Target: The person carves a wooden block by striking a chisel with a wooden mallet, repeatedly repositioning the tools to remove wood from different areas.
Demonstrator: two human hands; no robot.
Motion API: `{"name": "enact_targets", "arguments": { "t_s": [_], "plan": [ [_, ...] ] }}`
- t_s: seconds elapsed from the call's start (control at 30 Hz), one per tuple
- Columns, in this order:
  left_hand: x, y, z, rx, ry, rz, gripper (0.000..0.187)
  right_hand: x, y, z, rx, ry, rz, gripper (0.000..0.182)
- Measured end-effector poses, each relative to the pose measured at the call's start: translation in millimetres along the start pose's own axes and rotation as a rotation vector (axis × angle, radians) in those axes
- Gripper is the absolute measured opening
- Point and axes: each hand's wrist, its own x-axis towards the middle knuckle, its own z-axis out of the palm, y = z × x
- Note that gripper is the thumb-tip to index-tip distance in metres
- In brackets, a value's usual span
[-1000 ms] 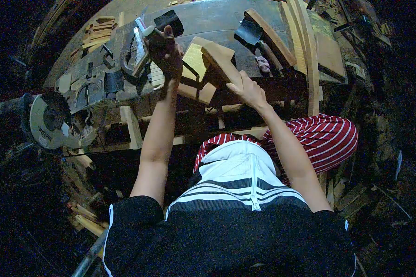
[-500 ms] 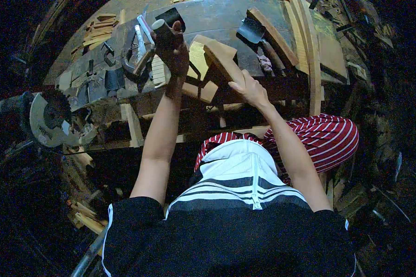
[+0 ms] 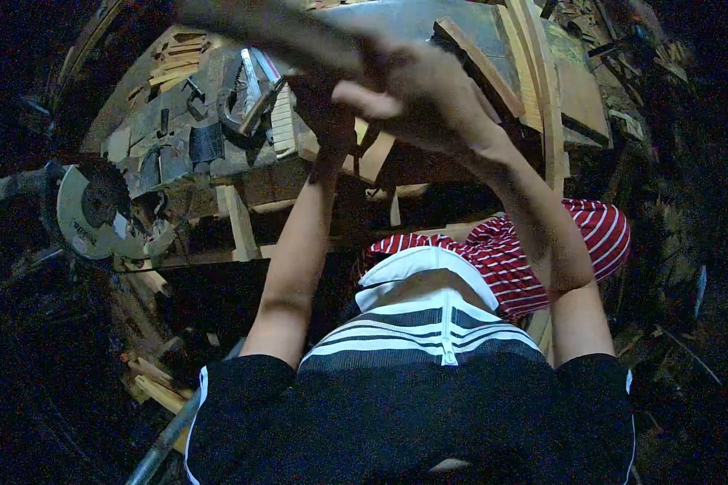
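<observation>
My right hand [image 3: 429,89] is raised close to the camera, wrapped round a club-like wooden mallet [image 3: 283,32] that is smeared by motion and slants up to the left. Behind and below it, my left hand [image 3: 328,117] is in shadow and partly covered. Its fingers are closed round an upright handle, whose round pale end showed earlier and is hidden at this moment. Under the hands, a pale piece of wood [image 3: 376,158] shows in part at the bench's near edge.
On the workbench [image 3: 218,158] lie a handsaw [image 3: 251,77], C-clamps [image 3: 194,101] and a ridged pale block [image 3: 283,121]. A circular saw [image 3: 89,210] sits at the left. Long boards [image 3: 546,97] stand at the right. Wood offcuts [image 3: 178,61] are piled at the back left.
My right hand has swung up and left with the mallet, crossing over my left hand. My left hand has shifted slightly right and down.
</observation>
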Motion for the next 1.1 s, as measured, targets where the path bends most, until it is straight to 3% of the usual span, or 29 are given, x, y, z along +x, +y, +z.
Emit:
{"name": "enact_targets", "arguments": {
  "t_s": [0.07, 0.1, 0.17, 0.2, 0.3, 0.4, 0.47, 0.57, 0.6, 0.63, 0.67, 0.7, 0.73, 0.77, 0.83, 0.87, 0.9, 0.93, 1.0, 1.07, 1.1],
  "plan": [
    [-0.1, -1.4, 0.3, -0.212, -0.032, -0.028, 0.039, 4.3, -10.7, -3.8, -0.238, -0.409, 0.267, 0.043],
    [0.4, -1.9, 0.5, -0.32, -0.049, -0.042, 0.038, 8.2, -13.4, -9.5, -0.244, -0.405, 0.265, 0.043],
    [0.6, -5.8, 1.1, -0.525, -0.084, -0.084, 0.037, 11.1, -15.4, -19.3, -0.192, -0.211, 0.045, 0.04],
    [1.1, -7.2, 1.4, -0.626, -0.1, -0.109, 0.037, 9.3, -15.9, -19.0, -0.19, -0.217, 0.049, 0.04],
    [2.5, -11.0, 1.7, -0.926, -0.137, -0.162, 0.036, 5.8, -25.3, -13.5, 0.093, 0.098, 0.007, 0.038],
    [4.9, -12.9, 2.4, -1.246, -0.198, -0.194, 0.035, 1.3, -14.8, -3.6, -0.299, -0.376, 0.182, 0.049],
    [5.2, -16.0, 3.3, -1.462, -0.242, -0.221, 0.035, 7.6, -10.5, -10.0, -0.348, -0.404, 0.176, 0.051],
    [3.3, -20.0, 3.7, -1.75, -0.276, -0.303, 0.034, 7.7, -18.3, -12.4, 0.004, 0.038, 0.07, 0.05],
    [-14.0, -21.5, 0.0, -1.766, -0.11, -0.432, 0.037, 1.2, -25.4, -21.4, 0.059, 0.069, 0.141, 0.048],
    [-17.9, -27.5, -4.7, -1.76, -0.105, -0.43, 0.037, 0.4, -24.0, -13.9, -0.054, 0.006, 0.121, 0.048],
    [-19.6, -31.6, -8.8, -1.245, -0.077, -0.343, 0.038, -1.8, -20.4, -5.3, -0.169, -0.051, 0.099, 0.05],
    [-19.6, -39.2, -7.5, -0.74, -0.053, -0.246, 0.039, -3.7, -14.2, -2.6, -0.242, -0.353, 0.219, 0.048],
    [-14.2, -34.0, -2.1, -0.248, -0.032, -0.142, 0.04, -7.4, -8.6, 4.6, -0.206, -0.304, 0.203, 0.046],
    [-8.3, -29.5, 4.9, -0.267, -0.035, -0.136, 0.04, -9.0, -2.1, 7.0, -0.107, -0.249, 0.239, 0.047],
    [8.9, 18.7, -10.0, 0.168, -0.095, 0.112, 0.043, -16.9, 6.5, 12.1, 0.009, -0.207, 0.28, 0.048],
    [18.5, 36.2, -18.1, 0.395, -0.123, 0.238, 0.045, -20.0, 14.1, 14.6, 0.191, -0.177, 0.445, 0.052],
    [22.7, 45.8, -23.2, 0.222, -0.102, 0.208, 0.034, -24.9, 22.3, 18.8, 0.376, -0.148, 0.612, 0.056],
    [23.5, 49.5, -10.8, 0.036, 0.041, 0.05, 0.026, -33.1, 37.9, 26.9, 0.383, -0.152, 0.615, 0.056],
    [25.4, 29.7, -14.2, -0.004, 0.068, 0.183, 0.023, -59.6, 76.9, 49.1, 0.197, -0.252, 0.683, 0.06],
    [26.5, -9.3, -28.3, -0.476, -0.016, -0.076, 0.028, -95.0, 104.7, 79.0, 0.04, -0.333, 0.804, 0.064],
    [34.4, 17.9, -2.3, -0.172, 0.311, -0.067, 0.029, -104.5, 110.2, 83.2, 0.042, -0.334, 0.803, 0.064]
  ]
}}
